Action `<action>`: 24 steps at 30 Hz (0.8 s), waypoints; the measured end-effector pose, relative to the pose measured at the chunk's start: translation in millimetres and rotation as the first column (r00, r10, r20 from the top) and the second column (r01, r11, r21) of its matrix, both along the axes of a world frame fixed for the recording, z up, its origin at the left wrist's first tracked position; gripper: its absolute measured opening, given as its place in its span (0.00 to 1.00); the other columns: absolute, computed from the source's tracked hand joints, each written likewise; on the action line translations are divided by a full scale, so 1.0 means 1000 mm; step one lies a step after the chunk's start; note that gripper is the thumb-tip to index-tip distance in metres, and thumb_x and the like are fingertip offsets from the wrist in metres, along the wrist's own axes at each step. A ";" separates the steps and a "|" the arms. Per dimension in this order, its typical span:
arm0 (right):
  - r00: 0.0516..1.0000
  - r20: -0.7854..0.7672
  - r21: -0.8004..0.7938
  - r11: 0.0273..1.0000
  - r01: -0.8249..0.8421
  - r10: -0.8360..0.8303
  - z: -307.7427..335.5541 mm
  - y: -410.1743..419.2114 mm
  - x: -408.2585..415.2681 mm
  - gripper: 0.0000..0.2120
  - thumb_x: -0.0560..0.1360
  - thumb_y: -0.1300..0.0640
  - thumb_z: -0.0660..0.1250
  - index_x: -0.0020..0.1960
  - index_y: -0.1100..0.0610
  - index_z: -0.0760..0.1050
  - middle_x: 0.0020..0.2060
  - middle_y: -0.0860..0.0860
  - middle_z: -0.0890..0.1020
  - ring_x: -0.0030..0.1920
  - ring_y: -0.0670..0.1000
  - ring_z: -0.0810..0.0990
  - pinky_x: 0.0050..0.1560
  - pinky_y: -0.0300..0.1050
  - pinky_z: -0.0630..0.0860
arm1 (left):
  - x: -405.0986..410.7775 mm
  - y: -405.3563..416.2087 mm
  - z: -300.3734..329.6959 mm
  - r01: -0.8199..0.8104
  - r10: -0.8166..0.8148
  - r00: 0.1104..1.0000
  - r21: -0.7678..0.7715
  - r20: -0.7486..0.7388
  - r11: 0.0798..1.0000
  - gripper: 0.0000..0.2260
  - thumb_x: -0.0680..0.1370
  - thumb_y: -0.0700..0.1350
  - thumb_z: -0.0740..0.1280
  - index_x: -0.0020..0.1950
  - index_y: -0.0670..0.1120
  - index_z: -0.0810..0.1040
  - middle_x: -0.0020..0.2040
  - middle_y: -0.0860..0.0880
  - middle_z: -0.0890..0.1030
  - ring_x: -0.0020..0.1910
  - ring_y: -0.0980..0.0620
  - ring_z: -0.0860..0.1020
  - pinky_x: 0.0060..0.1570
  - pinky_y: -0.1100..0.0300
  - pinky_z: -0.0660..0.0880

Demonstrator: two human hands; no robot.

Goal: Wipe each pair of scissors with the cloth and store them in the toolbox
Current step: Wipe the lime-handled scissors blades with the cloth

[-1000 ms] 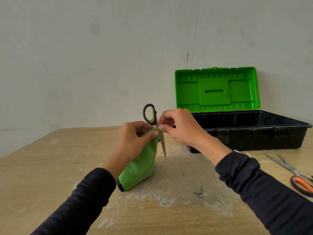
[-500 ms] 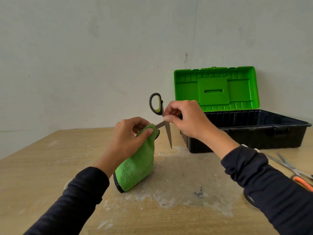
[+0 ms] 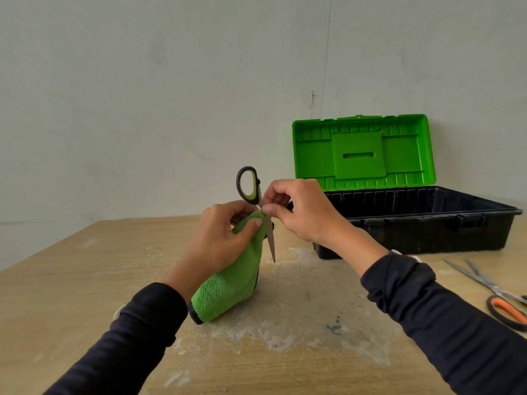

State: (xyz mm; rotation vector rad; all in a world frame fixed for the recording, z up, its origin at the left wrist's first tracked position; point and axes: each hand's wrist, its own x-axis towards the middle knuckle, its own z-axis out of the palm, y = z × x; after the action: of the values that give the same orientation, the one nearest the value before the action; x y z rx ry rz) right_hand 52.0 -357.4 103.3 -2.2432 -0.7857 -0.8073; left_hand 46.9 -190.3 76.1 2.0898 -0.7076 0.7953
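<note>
Meanwhile the right hand (image 3: 299,212), pinching the green-handled scissors (image 3: 256,206), had dropped back toward seven o'clock, blade again meeting the cloth (image 3: 231,280) gripped by the left hand (image 3: 225,238): wiping continued, storing pending.

No readable text, label, brand or number shows anywhere

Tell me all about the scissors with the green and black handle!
The green-and-black scissors are held upright above the table, one handle loop on top, shiny metal blade pointing down. The right hand pinches them near the middle. The left hand presses the fluffy green cloth against them. The other handle is hidden.
</note>
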 end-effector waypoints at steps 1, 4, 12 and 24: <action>1.000 -0.001 0.004 1.000 0.004 -0.004 0.001 -0.001 0.000 0.01 0.71 0.56 0.70 0.41 0.53 0.79 0.34 0.47 0.82 0.37 0.46 0.80 0.51 0.55 0.76 | 0.000 0.001 0.000 -0.004 0.004 1.000 0.010 0.007 1.000 0.05 0.73 0.42 0.70 0.48 0.46 0.81 0.40 0.54 0.83 0.41 0.58 0.80 0.44 0.66 0.75; 0.999 -0.003 0.039 0.999 0.034 -0.034 0.004 -0.007 0.000 0.01 0.71 0.56 0.70 0.41 0.53 0.79 0.35 0.46 0.82 0.38 0.47 0.80 0.50 0.54 0.76 | 0.001 0.003 0.001 -0.023 0.023 0.999 0.029 0.025 0.999 0.03 0.73 0.42 0.70 0.46 0.48 0.81 0.38 0.55 0.82 0.40 0.58 0.79 0.43 0.67 0.75; 0.991 -0.046 0.030 0.992 0.127 -0.125 -0.007 0.009 -0.003 0.06 0.71 0.56 0.70 0.38 0.47 0.75 0.30 0.40 0.78 0.36 0.46 0.78 0.53 0.58 0.74 | -0.002 -0.003 -0.004 -0.063 0.064 0.997 -0.012 0.044 0.998 0.04 0.71 0.45 0.72 0.44 0.49 0.80 0.38 0.56 0.81 0.39 0.61 0.78 0.40 0.72 0.73; 0.997 -0.043 0.072 0.995 0.068 -0.065 0.006 -0.010 -0.001 0.03 0.71 0.56 0.71 0.40 0.51 0.78 0.33 0.46 0.81 0.36 0.46 0.79 0.44 0.45 0.77 | -0.003 0.001 0.003 -0.053 0.051 0.998 -0.088 -0.028 0.995 0.03 0.72 0.44 0.72 0.42 0.52 0.82 0.36 0.60 0.81 0.37 0.67 0.77 0.38 0.76 0.71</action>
State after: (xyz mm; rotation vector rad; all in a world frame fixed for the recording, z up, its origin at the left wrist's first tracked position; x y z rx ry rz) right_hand 51.0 -366.9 109.5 -2.2231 -0.6552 -0.8064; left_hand 44.1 -189.1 79.0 2.0420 -0.5960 0.8128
